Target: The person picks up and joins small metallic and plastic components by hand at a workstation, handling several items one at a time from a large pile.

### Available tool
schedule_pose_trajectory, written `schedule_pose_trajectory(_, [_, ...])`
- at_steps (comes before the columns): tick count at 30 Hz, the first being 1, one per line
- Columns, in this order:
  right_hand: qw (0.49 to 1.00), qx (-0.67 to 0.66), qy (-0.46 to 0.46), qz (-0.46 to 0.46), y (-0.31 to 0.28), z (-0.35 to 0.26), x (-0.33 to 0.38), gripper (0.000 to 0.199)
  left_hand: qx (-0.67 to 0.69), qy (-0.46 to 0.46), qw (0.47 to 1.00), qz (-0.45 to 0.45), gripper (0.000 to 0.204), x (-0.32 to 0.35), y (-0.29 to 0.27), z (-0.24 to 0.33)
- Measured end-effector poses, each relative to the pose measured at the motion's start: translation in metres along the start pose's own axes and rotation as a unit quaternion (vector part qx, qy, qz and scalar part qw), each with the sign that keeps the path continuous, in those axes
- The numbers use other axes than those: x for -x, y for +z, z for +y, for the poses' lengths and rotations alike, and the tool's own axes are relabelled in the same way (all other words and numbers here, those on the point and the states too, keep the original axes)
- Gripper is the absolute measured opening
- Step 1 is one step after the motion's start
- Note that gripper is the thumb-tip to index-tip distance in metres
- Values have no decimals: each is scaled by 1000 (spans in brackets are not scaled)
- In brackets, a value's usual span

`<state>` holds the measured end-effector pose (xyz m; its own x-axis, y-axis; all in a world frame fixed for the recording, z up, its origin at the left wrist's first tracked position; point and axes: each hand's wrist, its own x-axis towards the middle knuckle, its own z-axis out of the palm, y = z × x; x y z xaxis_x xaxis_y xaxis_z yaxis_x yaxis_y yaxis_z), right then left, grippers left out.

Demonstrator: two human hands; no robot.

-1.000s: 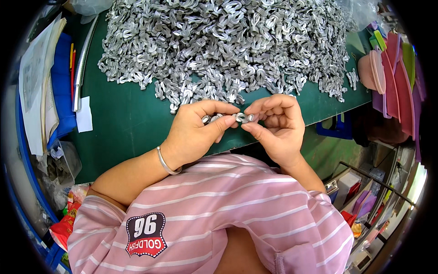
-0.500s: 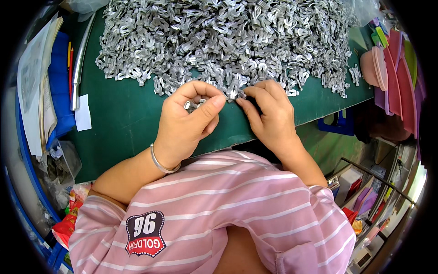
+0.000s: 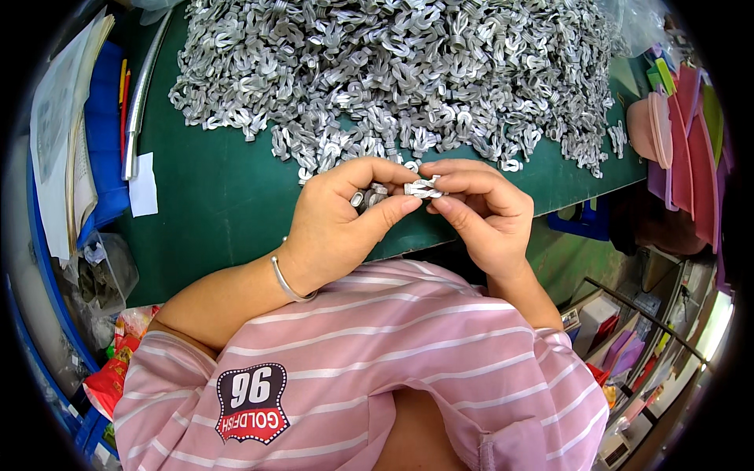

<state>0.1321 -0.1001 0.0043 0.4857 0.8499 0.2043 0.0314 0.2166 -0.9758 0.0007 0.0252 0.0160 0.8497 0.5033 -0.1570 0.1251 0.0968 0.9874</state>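
We saw a dull silver-grey heap of small metal clips (image 3: pixel 393 71) across the top of the frame, lying on a dark green table mat (image 3: pixel 220 196). The clip (image 3: pixel 424 188) at centre frame was the same pale silver. A pink shirt (image 3: pixel 408 361) with thin white stripes filled the lower middle, carrying a dark patch (image 3: pixel 253 402) edged in red with white figures. The bangle (image 3: pixel 289 282) left of centre was silver. At the left edge we noted a blue folder (image 3: pixel 98 157), white papers (image 3: pixel 55 133) and a white slip (image 3: pixel 143 185). At the upper right stood pink, magenta and green sheets (image 3: pixel 691 118).
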Motion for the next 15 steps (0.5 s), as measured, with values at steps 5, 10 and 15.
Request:
schedule_pose_trajectory(5, [985,-122,122,22,-4,-2,0,12,-81,130,988,5,14,-3,-5,-7])
schedule_pose_trajectory(10, [983,-163,83,-32,-7,9,1,8,-50,146,988,-13,14,-1,-5,-3])
schedule_pose_trajectory(15, [996,-83,32,-20,-6,12,2,15,-17,117,993,-9,16,1,-3,-2])
